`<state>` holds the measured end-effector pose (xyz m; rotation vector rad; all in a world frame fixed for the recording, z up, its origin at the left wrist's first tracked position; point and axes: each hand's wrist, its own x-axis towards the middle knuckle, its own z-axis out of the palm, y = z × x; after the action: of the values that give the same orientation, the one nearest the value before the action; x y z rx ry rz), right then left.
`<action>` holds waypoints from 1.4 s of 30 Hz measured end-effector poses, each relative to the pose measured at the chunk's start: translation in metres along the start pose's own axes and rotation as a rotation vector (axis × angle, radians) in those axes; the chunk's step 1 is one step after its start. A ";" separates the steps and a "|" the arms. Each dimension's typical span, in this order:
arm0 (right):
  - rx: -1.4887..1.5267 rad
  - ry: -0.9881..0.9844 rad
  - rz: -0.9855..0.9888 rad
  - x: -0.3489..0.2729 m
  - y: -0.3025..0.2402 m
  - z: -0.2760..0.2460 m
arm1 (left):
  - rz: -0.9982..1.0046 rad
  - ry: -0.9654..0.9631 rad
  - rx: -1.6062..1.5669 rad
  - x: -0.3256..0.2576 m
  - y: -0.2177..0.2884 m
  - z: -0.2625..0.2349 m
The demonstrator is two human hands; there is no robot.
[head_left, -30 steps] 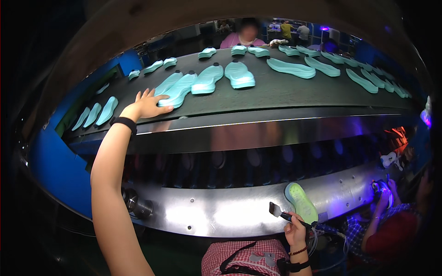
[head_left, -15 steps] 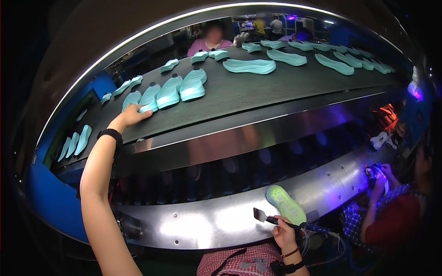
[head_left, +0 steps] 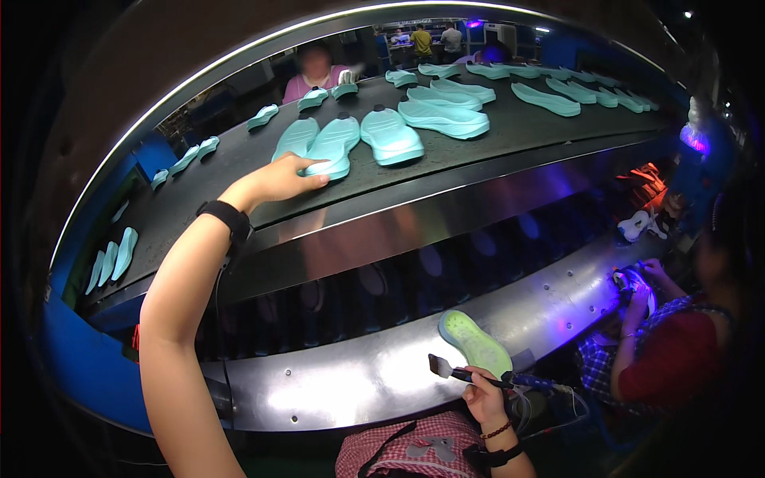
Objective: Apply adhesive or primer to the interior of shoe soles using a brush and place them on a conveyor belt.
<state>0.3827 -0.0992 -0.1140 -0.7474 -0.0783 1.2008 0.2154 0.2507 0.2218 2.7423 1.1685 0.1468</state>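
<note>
My left hand (head_left: 287, 177) reaches far over the dark belt, thumb and fingers closed on the near end of a turquoise shoe sole (head_left: 336, 143). Another sole (head_left: 296, 137) lies close on its left, and one more (head_left: 390, 137) sits a little to its right. Low in the view, my right hand (head_left: 484, 396) grips a brush (head_left: 466, 376) with a black handle; its flat, dark-tipped bristles point left. Just beyond that hand, a yellow-green sole (head_left: 476, 344) lies inner side up on the metal ledge (head_left: 335, 390), touching nothing I hold.
Several more turquoise soles lie along the belt (head_left: 239, 215), some at the far left, many at the right. A co-worker (head_left: 315, 72) stands across the belt. At the right, another person (head_left: 669, 358) handles a shoe under violet light. A hose (head_left: 550, 385) lies beside my right hand.
My left hand has shifted right along the belt, and the soles by it now lie further right, against other soles. The right hand still holds the brush. The whole view has turned slightly.
</note>
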 end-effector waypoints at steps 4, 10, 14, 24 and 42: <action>-0.009 -0.039 -0.008 -0.008 0.004 0.009 | -0.063 0.126 0.049 -0.008 -0.006 -0.006; 0.010 -0.070 -0.030 -0.018 0.001 0.003 | -0.129 0.167 0.451 -0.072 -0.011 -0.012; -0.045 -0.060 -0.148 -0.016 -0.011 0.003 | 0.199 0.744 -0.167 -0.131 -0.011 0.036; -0.134 -0.221 -0.214 -0.009 -0.019 0.041 | 0.127 0.345 -1.872 -0.241 -0.022 0.159; -0.364 -0.509 0.144 0.000 0.053 0.117 | -0.270 -0.014 -2.661 -0.270 0.064 0.289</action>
<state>0.2884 -0.0349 -0.0548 -0.7526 -0.6893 1.5150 0.1176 -0.0189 -0.0581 0.2019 0.2734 0.7767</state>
